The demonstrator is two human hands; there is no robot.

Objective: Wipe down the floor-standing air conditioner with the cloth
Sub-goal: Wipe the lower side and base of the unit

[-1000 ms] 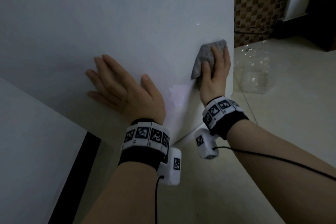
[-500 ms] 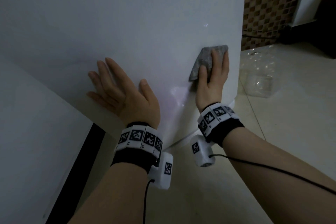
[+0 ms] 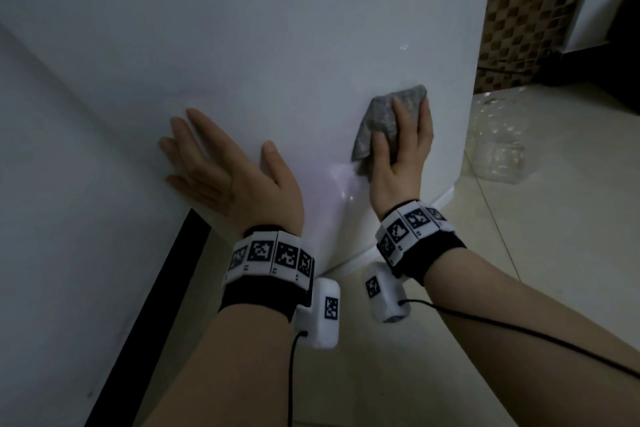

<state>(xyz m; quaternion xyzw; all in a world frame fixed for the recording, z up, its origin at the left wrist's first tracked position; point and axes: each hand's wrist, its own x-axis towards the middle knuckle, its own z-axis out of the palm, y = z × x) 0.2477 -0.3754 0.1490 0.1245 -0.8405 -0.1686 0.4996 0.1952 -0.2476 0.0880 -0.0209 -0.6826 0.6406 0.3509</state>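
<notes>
Mid-wipe: the right hand (image 3: 403, 158) presses the cloth (image 3: 379, 116) flat-fingered on the air conditioner (image 3: 277, 45), 3 o'clock from the flat, empty left hand (image 3: 230, 178); next likely needs steady downward pressure.

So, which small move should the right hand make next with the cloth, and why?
Probably slide the cloth down and left, over the glossy patch. The right hand presses the grey cloth flat on the white air conditioner, that patch lies just beside it above the base, and the left hand rests clear further left.
</notes>
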